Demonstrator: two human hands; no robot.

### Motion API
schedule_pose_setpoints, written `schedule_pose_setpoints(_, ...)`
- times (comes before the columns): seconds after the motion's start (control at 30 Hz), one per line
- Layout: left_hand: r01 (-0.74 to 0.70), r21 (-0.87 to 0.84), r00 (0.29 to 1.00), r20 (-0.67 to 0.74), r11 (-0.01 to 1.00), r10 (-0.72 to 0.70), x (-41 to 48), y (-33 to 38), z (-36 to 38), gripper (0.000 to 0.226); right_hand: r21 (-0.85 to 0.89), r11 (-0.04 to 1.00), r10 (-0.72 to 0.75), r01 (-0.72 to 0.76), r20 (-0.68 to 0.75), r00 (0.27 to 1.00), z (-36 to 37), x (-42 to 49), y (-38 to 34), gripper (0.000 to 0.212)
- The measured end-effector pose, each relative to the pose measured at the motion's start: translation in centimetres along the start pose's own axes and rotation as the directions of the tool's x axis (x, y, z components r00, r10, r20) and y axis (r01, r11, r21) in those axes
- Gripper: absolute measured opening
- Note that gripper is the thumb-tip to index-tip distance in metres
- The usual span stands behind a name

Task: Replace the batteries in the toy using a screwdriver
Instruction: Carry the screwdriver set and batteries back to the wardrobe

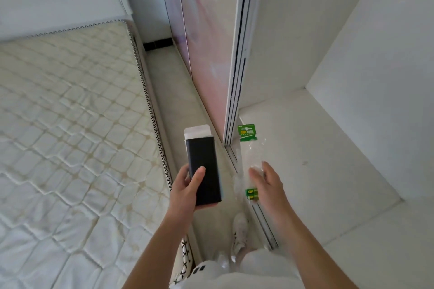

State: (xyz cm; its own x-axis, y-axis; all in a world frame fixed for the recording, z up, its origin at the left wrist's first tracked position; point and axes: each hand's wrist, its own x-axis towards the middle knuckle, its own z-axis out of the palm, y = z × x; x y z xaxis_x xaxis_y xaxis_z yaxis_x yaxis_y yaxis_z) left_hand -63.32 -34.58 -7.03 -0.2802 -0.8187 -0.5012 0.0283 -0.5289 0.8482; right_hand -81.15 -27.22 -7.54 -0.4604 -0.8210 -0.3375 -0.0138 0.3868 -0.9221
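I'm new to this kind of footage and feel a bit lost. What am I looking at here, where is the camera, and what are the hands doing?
There is no machine here: one wide-angle camera sits on a person's head, looking down at their two bare hands. The left hand holds a black box whose white top flap is open. The right hand is open and reaches toward a clear plastic battery pack with a green label, lying on a white shelf inside an open wardrobe. Green batteries show in the pack beside the palm. A bare mattress lies to the left, and the person's shoe shows on the floor below.
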Motion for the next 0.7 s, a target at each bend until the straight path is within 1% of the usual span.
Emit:
schedule_pose_setpoints(0.13, 0.002, -0.001, 0.999, -0.037, 1.000, -0.002, 2.8, 1.0, 0.1, 0.028, -0.006, 1.000, 0.011, -0.011, 0.041, 0.999, 0.9, 4.0, -1.1, 0.010)
schedule_pose_setpoints(0.3, 0.009, 0.010, 1.000, -0.029, 1.000, -0.008, 7.3, 2.4, 1.4, 0.028, 0.129, 0.989, 0.072, -0.076, 0.037, 0.997, 1.2, 9.8, -2.0, 0.009)
schedule_pose_setpoints(0.33, 0.013, 0.015, 1.000, -0.020, 1.000, -0.013, 8.4, 2.6, 1.8, 0.030, 0.151, 0.986, 0.064, -0.068, 0.033, 0.997, 1.0, 10.9, -2.3, 0.008)
schedule_pose_setpoints(0.4, 0.022, 0.022, 1.000, 0.006, 1.000, -0.022, 10.7, 3.2, 3.0, 0.032, 0.145, 0.989, 0.036, -0.039, 0.028, 0.999, 0.2, 13.3, -2.1, 0.004)
schedule_pose_setpoints(0.53, 0.041, 0.027, 0.999, 0.032, 0.999, -0.042, 14.7, 4.2, 6.3, 0.025, 0.093, 0.993, 0.066, -0.068, 0.017, 0.998, -2.8, 17.6, -2.0, 0.019)
schedule_pose_setpoints(0.6, 0.052, 0.027, 0.997, 0.048, 0.998, -0.053, 16.0, 4.8, 8.0, 0.025, 0.117, 0.991, 0.071, -0.071, 0.006, 0.997, -4.2, 19.1, -2.0, 0.020)
schedule_pose_setpoints(0.7, 0.076, 0.045, 0.992, 0.095, 0.996, -0.080, 17.4, 5.6, 10.4, 0.031, 0.176, 0.982, 0.070, -0.061, -0.044, 0.997, -6.0, 20.1, -2.6, 0.014)
